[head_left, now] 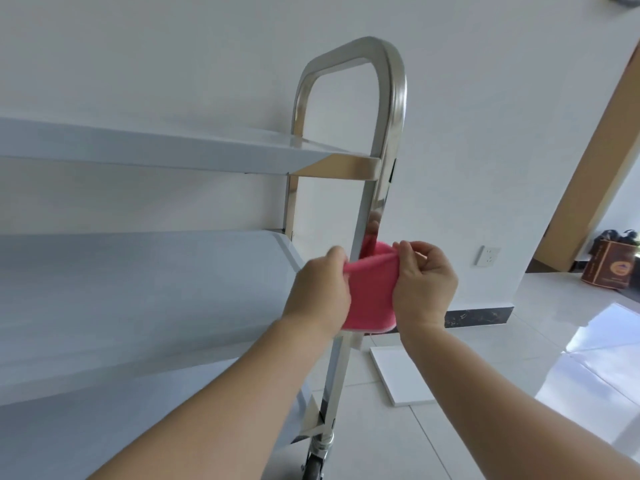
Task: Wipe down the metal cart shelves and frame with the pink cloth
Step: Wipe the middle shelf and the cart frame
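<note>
A shiny metal cart stands before me, its looped end frame (388, 126) rising at the centre. The top shelf (145, 147) and middle shelf (138, 292) run off to the left. The pink cloth (372, 292) is wrapped around the near upright post at middle-shelf height. My left hand (320, 289) grips the cloth's left edge. My right hand (424, 282) pinches its right edge between thumb and fingers. The cloth hides that stretch of the post, and its pink colour reflects in the metal just above.
A caster wheel (313, 462) sits under the post on the glossy tiled floor. A flat white board (398, 375) lies on the floor to the right. A wall socket (487, 255) is on the white wall, and a brown box (609, 268) stands in the doorway at far right.
</note>
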